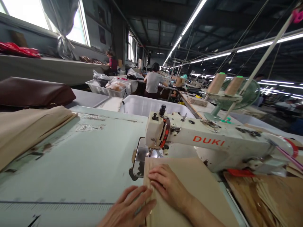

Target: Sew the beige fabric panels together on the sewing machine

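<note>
A tan fabric piece (194, 186) lies on the sewing table, its far end under the needle of a white DUKI sewing machine (208, 142). My right hand (167, 186) rests flat on the fabric's left edge, fingers stretched toward the needle. My left hand (129, 208) lies flat beside it, fingers spread, partly on the pale green tabletop (78, 164) and touching the fabric's left edge. Neither hand grips anything.
A stack of tan fabric (26, 129) and a brown bag (33, 93) sit at the left. A white bin (146, 105) stands behind the machine. Thread cones (216, 83) and a fan (243, 94) are at the right. More tan pieces (272, 195) lie lower right. A seated person (152, 83) works farther back.
</note>
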Motion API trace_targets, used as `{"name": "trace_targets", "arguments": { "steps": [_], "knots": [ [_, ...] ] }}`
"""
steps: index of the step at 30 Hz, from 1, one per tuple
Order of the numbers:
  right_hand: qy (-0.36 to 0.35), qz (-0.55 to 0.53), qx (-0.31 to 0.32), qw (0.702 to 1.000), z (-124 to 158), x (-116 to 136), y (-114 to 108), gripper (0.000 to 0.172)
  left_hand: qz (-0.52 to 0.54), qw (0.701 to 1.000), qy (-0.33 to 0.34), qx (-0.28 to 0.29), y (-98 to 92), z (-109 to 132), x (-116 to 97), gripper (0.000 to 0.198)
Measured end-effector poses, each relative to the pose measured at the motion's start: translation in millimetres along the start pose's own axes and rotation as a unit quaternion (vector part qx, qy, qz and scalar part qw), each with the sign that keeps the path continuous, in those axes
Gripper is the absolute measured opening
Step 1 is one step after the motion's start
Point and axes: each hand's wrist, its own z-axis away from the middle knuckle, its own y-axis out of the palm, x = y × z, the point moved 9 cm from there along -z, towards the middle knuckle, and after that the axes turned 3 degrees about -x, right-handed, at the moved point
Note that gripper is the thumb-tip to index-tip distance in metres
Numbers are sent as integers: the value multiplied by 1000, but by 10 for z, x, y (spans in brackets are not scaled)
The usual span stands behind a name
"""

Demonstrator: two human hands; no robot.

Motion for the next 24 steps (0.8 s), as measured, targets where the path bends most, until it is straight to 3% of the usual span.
{"name": "trace_targets", "arguments": {
  "steps": [4, 8, 11, 14, 17, 18, 19, 20, 22, 24],
  "knots": [
    [-1, 23, -17, 1000, 112, 26, 20, 25, -39, 999, -1, 32, 109, 86, -12, 49],
    [17, 48, -9, 999, 64, 15, 22, 35, -46, 998, -31, 3, 98, 121, 76, 65],
    [32, 62, -6, 998, 30, 0, 21, 38, -41, 998, -43, -22, 232, 160, 90, 70],
    [25, 76, -3, 997, 64, -1, 44, 39, -34, 996, -53, -59, 279, 187, 35, 63],
    [-19, 121, -16, 992, 151, -55, 91, 45, 6, 997, -78, -16, 144, 214, 146, 50],
    [-45, 136, -30, 989, 174, -88, 113, 47, 26, 996, -85, 20, 59, 246, 262, 48],
    [-71, 143, -51, 986, 188, -129, 133, 50, 23, 988, -133, 72, -39, 325, 499, 52],
    [-102, 142, -72, 982, 197, -160, 155, 53, -27, 967, -235, 100, -231, 477, 879, 56],
    [-140, 142, -107, 974, 199, -221, 184, 58, -163, 889, -413, 117, -814, 925, 1643, 45],
    [-159, 145, -125, 968, 199, -236, 183, 62, -248, 815, -514, 100, -1404, 1386, 2242, 46]
  ]
}}
